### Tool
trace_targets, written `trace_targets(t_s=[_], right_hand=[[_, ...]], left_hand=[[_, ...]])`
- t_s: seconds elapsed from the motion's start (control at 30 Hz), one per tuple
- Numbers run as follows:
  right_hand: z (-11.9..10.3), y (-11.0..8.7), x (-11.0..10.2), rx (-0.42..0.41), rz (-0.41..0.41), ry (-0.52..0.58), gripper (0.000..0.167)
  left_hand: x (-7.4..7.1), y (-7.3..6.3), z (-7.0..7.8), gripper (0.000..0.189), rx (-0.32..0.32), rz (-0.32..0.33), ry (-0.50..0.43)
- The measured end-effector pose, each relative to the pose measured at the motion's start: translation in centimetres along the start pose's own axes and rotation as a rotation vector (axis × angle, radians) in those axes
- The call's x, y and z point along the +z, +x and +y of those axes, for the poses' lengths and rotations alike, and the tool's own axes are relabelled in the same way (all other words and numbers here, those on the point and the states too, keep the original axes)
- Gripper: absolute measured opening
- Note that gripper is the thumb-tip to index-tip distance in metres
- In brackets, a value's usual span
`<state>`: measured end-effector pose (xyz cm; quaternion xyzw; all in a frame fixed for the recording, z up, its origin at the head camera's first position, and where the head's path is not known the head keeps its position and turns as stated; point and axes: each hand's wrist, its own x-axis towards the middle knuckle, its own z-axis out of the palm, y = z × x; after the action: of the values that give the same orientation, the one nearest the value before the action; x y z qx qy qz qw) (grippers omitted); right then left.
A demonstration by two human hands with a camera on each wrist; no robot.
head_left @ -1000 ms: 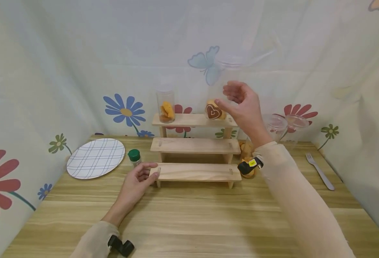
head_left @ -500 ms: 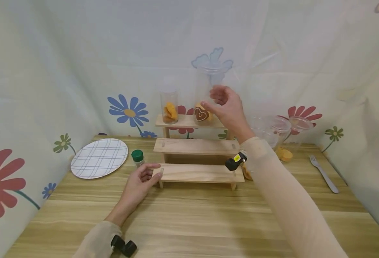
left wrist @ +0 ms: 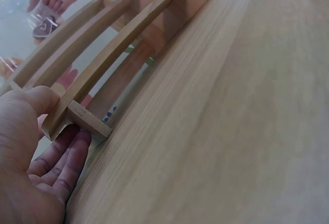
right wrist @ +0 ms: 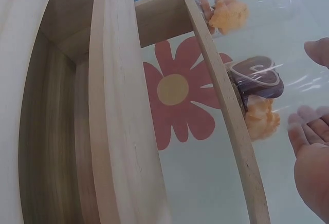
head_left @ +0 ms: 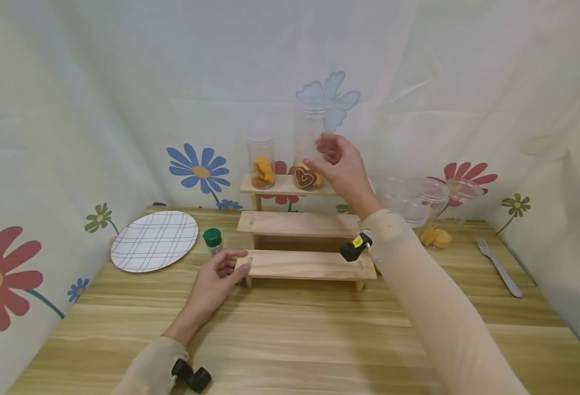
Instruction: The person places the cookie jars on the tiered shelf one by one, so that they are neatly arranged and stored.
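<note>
My right hand (head_left: pixel 344 167) grips a tall clear jar (head_left: pixel 302 142) from its right side, thumb in front. A brown cookie with a white heart outline (head_left: pixel 305 177) and an orange piece (right wrist: pixel 263 118) lie in its bottom. The jar stands upright on the top tier of a three-tier wooden shelf (head_left: pixel 304 263), right of a smaller clear jar (head_left: pixel 262 148) with yellow-orange contents. At the shelf's lower left end, my left hand (head_left: pixel 215 282) holds the bottom board, thumb on top and fingers underneath, as the left wrist view shows (left wrist: pixel 36 157).
A white checked plate (head_left: pixel 154 241) lies at the left, with a green-capped shaker (head_left: pixel 213 238) beside the shelf. Right of the shelf stand several clear jars (head_left: pixel 428 192), one with yellow pieces (head_left: pixel 437 237) inside. A fork (head_left: pixel 499 269) lies at the far right. Floral cloth hangs behind.
My right hand has moved left along the top tier with the tall jar, which went from tilted to upright, closer to the small jar. My left hand stays on the shelf's end.
</note>
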<state>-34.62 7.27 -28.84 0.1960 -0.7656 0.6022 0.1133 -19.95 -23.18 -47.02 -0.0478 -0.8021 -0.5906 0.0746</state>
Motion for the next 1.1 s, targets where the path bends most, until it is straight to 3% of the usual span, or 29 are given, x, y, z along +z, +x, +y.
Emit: trace_targets(t_s=[0.5,0.7,1.1], right_hand=[[0.1,-0.3,-0.3,-0.004,-0.047,0.002,0.079],[0.1,-1.5,-1.1,0.008,-0.015,-0.048,0.088],[-1.2,-5.1,-4.8,-0.13,0.104,-0.05,0.082]], left_hand=[[0.0,0.0,0.1,0.035,0.006,0.002,-0.001],[0.1,0.0,-0.1,0.035,0.007,-0.003,0.014],[0.0,0.1,-0.2,0.036,0.001,-0.01,0.004]])
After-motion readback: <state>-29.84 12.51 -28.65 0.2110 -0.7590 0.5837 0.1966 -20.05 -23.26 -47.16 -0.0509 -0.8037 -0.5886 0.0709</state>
